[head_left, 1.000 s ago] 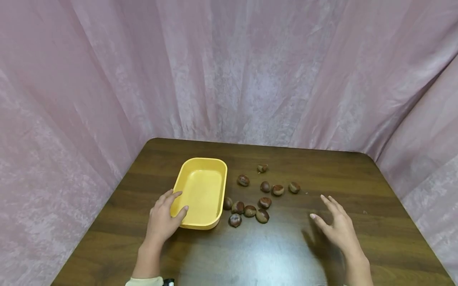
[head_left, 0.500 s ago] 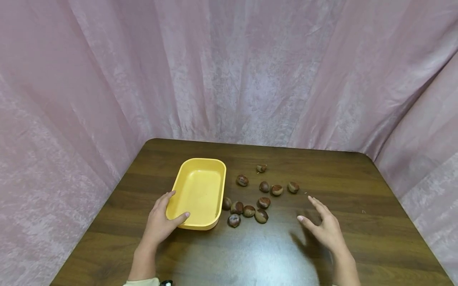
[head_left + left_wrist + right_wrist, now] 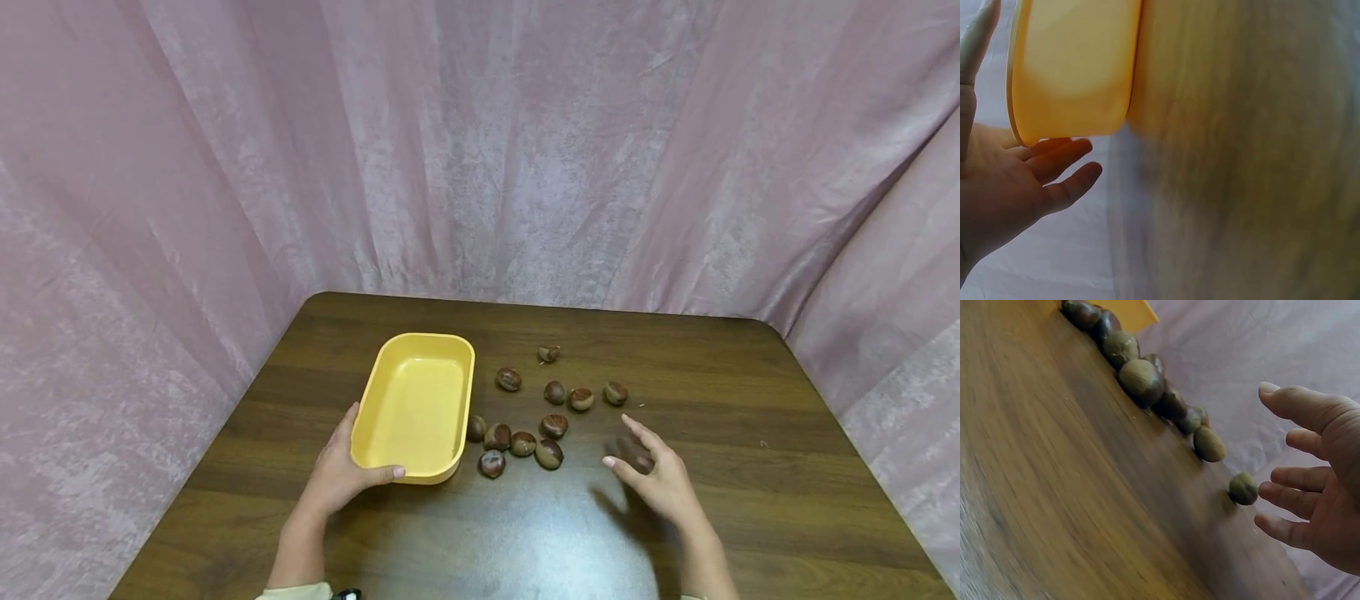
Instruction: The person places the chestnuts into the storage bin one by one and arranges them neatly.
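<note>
A yellow rectangular box [image 3: 420, 404] stands left of the middle on the brown table. My left hand [image 3: 337, 473] lies around its near left corner, thumb along the near side, fingers on the left side. The left wrist view shows these fingers [image 3: 1063, 159] extended loosely against the box. Several brown chestnuts [image 3: 554, 426] lie scattered right of the box, the leftmost partly hidden by its wall. My right hand [image 3: 663, 483] hovers to their right, fingers spread, holding nothing. In the right wrist view its fingertips appear close to a single chestnut [image 3: 1244, 489].
The wooden table [image 3: 750, 400] has rounded far corners. Pink curtains [image 3: 525, 150] hang behind it and on both sides. A small crumb lies right of the chestnuts. Light glares on the near part of the tabletop.
My right hand has moved left, nearer the chestnuts. My left hand has settled around the box's corner, its thumb going from over the inside to the near edge. The chestnuts have stayed put.
</note>
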Demonstrator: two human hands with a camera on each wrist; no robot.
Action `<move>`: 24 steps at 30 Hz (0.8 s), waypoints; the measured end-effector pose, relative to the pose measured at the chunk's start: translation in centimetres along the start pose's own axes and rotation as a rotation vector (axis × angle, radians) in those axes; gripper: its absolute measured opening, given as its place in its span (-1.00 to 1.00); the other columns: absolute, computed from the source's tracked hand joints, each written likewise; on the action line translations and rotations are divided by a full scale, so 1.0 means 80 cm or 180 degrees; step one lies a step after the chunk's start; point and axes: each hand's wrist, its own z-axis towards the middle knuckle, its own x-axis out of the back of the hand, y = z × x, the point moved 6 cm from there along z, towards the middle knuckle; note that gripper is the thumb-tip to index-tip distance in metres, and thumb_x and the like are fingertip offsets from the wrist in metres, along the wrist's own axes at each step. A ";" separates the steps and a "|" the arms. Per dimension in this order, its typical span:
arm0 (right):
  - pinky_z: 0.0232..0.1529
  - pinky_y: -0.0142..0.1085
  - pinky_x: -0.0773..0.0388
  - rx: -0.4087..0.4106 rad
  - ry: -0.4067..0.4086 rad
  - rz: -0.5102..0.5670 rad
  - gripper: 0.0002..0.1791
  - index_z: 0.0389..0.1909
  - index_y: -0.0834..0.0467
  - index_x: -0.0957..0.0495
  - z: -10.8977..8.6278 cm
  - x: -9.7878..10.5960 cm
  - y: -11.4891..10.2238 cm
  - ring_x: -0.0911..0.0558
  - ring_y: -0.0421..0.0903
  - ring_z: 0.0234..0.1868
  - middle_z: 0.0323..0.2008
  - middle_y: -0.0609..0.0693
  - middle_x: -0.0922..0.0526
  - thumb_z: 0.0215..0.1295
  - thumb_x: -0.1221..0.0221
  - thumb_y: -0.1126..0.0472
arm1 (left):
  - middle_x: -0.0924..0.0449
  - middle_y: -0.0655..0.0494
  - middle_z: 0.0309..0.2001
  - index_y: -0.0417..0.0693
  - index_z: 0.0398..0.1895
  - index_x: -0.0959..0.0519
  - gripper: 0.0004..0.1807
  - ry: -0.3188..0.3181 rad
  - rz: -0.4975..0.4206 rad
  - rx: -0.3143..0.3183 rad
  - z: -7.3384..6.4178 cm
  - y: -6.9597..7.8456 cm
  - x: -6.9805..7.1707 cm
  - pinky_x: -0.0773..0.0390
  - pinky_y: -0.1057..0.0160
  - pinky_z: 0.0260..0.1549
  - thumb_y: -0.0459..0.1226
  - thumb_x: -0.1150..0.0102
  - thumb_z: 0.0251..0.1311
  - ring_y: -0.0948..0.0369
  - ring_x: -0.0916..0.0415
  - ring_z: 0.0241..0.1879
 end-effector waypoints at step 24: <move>0.07 0.17 -0.21 0.0070 -0.0426 0.0477 -0.14 0.27 0.26 -0.28 0.019 -0.063 -0.002 -0.30 0.26 0.19 0.20 0.30 -0.33 -0.11 -0.45 0.28 | -0.32 -0.22 0.19 -0.07 0.44 0.14 0.37 -0.0126 -0.0103 0.0141 0.004 -0.002 0.002 -0.21 -0.10 0.06 0.01 -0.59 -0.43 -0.04 -0.35 0.06</move>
